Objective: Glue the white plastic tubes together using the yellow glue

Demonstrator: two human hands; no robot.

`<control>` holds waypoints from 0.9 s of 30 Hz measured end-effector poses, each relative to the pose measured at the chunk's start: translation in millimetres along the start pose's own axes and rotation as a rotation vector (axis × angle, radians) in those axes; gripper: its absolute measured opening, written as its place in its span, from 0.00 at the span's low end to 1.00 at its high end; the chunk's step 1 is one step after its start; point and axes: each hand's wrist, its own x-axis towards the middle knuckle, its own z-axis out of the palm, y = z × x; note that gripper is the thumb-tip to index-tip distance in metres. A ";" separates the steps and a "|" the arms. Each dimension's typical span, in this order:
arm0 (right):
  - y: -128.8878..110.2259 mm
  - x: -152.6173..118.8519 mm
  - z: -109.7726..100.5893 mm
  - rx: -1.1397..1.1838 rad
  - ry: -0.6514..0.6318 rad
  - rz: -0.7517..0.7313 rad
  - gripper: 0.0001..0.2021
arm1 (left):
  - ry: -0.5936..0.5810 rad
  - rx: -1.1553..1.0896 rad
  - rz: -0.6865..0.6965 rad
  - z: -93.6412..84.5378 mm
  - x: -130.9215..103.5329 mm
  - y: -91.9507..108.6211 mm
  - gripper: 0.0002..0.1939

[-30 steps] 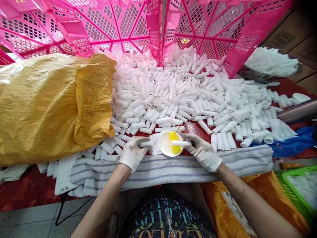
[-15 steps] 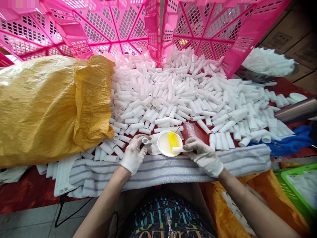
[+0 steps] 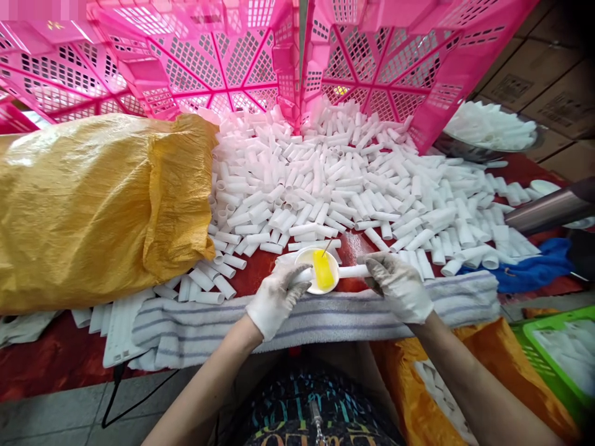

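Note:
My left hand (image 3: 277, 296), in a whitish glove, is closed around a short white plastic tube (image 3: 303, 276) at the left rim of a small white bowl (image 3: 307, 255). A yellow block-like piece (image 3: 324, 270) with a thin stick (image 3: 328, 246) rising from it sits in the bowl. My right hand (image 3: 397, 282), gloved too, grips the end of a second white tube (image 3: 353, 271), which points left toward the bowl's right edge. The two tubes are apart, with the yellow piece between them.
A big heap of white tubes (image 3: 307, 161) covers the table, backed by pink plastic crates (image 3: 223, 56). A yellow sack (image 3: 83, 210) lies left, a striped towel (image 3: 209, 334) along the front edge. At right are a metal cylinder (image 3: 553, 207), a blue cloth (image 3: 534, 266) and a heaped metal basin (image 3: 478, 152).
My left hand has moved right to the bowl and turned its tube toward it. The right hand has drawn its tube back rightward, off the yellow piece. The view has shifted slightly.

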 end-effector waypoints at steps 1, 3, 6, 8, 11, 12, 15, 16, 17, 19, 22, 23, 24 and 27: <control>-6.3 -4.2 0.9 0.010 -0.013 0.035 0.26 | -0.013 0.017 0.006 3.8 0.1 1.8 0.17; -16.0 -10.9 4.6 0.022 -0.025 0.061 0.26 | -0.033 0.029 0.014 10.8 0.0 4.6 0.16; -22.2 -15.4 10.4 -0.019 -0.040 0.031 0.26 | -0.063 0.002 0.011 17.5 -1.5 8.2 0.16; -21.6 -16.0 12.2 -0.066 -0.048 -0.008 0.25 | -0.080 -0.006 0.002 17.9 -2.9 11.0 0.16; -16.7 -17.3 13.5 -0.095 -0.050 -0.063 0.23 | -0.104 0.002 -0.037 14.0 -4.5 16.5 0.18; -15.0 -18.4 13.9 -0.092 -0.056 -0.084 0.22 | -0.117 0.004 -0.054 12.2 -4.8 18.5 0.18; -11.9 -23.1 15.7 -0.066 -0.084 -0.182 0.19 | -0.151 0.010 -0.106 8.1 -4.8 22.7 0.19; -11.7 -24.6 16.2 -0.060 -0.088 -0.223 0.18 | -0.150 0.012 -0.126 7.6 -4.5 23.0 0.21; -11.9 -25.8 16.7 -0.059 -0.086 -0.262 0.17 | -0.142 0.011 -0.147 7.5 -4.2 22.7 0.23; -12.8 -26.5 17.3 -0.054 -0.083 -0.315 0.15 | -0.124 -0.008 -0.196 8.4 -3.5 21.0 0.26; -13.0 -24.5 18.2 -0.035 -0.095 -0.318 0.16 | -0.128 -0.080 -0.268 10.2 -2.4 19.1 0.30; -12.5 -23.8 18.6 -0.033 -0.102 -0.312 0.16 | -0.135 -0.102 -0.277 10.5 -2.0 19.3 0.30; -11.7 -23.5 19.0 -0.039 -0.106 -0.311 0.16 | -0.141 -0.116 -0.277 10.7 -1.6 20.2 0.31; -10.2 -26.3 19.5 -0.129 -0.108 -0.358 0.15 | -0.133 -0.115 -0.270 12.0 0.0 25.3 0.31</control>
